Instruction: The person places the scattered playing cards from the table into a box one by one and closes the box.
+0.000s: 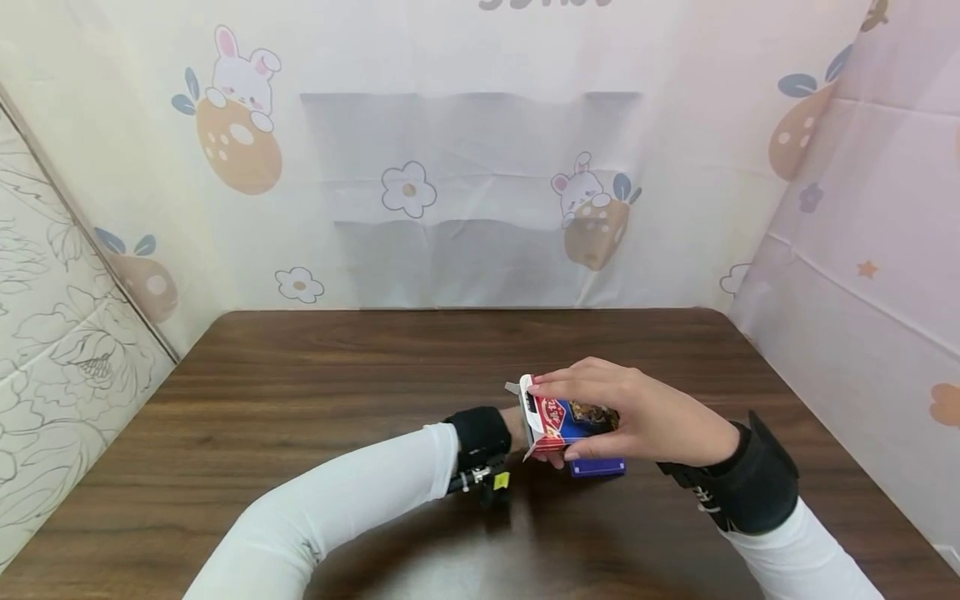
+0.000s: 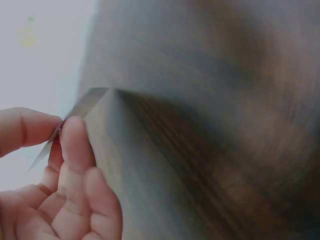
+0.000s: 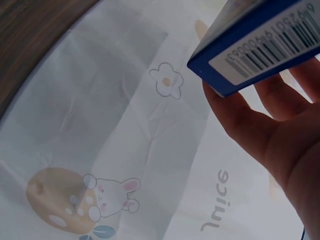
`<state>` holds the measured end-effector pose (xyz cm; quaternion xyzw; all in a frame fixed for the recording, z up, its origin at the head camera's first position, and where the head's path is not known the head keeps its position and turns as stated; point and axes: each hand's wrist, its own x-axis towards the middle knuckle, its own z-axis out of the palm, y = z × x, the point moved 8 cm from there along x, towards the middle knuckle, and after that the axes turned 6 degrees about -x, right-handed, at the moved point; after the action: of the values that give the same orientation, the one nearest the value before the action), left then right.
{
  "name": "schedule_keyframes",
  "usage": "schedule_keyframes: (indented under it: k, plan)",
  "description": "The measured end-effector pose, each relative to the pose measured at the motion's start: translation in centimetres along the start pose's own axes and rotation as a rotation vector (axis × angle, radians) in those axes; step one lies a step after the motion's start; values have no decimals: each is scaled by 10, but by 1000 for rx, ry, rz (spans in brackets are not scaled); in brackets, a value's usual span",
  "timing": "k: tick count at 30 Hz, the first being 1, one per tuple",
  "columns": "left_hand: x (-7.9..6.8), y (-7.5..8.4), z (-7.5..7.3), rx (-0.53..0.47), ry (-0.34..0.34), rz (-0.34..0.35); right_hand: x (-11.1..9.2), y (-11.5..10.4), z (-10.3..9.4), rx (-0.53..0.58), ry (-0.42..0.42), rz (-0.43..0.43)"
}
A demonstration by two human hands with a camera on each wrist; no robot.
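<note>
My right hand [image 1: 637, 408] grips a small red and blue cardboard box [image 1: 558, 423] above the table, fingers along the top and thumb at the near side. White flaps [image 1: 529, 408] stand open at the box's left end. A barcode [image 3: 265, 47] marks its blue end in the right wrist view. My left hand [image 2: 65, 200] pinches a thin, flat grey piece [image 2: 82, 109] between thumb and fingertips, seen nearly edge-on; I cannot tell what it is. In the head view the box hides most of my left hand. A blue-purple object [image 1: 597, 467] shows just below the box.
The dark wooden table [image 1: 337, 358] stretches out on both sides of my hands. A pale printed cloth [image 1: 480, 167] hangs along its back edge, with more cloth [image 1: 877, 333] at the right. A floral panel [image 1: 67, 358] stands on the left.
</note>
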<state>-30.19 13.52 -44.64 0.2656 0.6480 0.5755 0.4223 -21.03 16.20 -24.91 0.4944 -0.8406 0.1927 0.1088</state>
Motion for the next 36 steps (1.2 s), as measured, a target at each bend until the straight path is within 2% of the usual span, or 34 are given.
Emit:
schedule_keyframes:
  k: [3, 4, 5, 9, 14, 22, 27, 31, 36]
  plan:
    - [-21, 14, -3, -34, 66, -24, 2, 2, 0, 2, -9, 1]
    - [-37, 27, -4, -33, 115, -46, 2, 3, 1, 6, -15, 6]
    - [-48, 32, -6, -70, 142, -60, 3, 3, 1, 7, -19, 10]
    - [-78, 40, -24, -114, 208, -73, 2, 5, 1, 23, -34, 20]
    - [-112, 51, -40, -184, 249, -45, 1, 6, 2, 76, -43, 30]
    - [-158, 66, -59, -186, 270, -3, 1, 11, 0, 170, -52, 44]
    - [-183, 75, -61, -266, 226, 7, 0, 14, -1, 178, -51, 40]
    - [-193, 83, -59, -309, 188, 8, 0, 15, -3, 162, -41, 33]
    - [-195, 88, -50, -320, 133, -5, 0, 19, -2, 164, -45, 51]
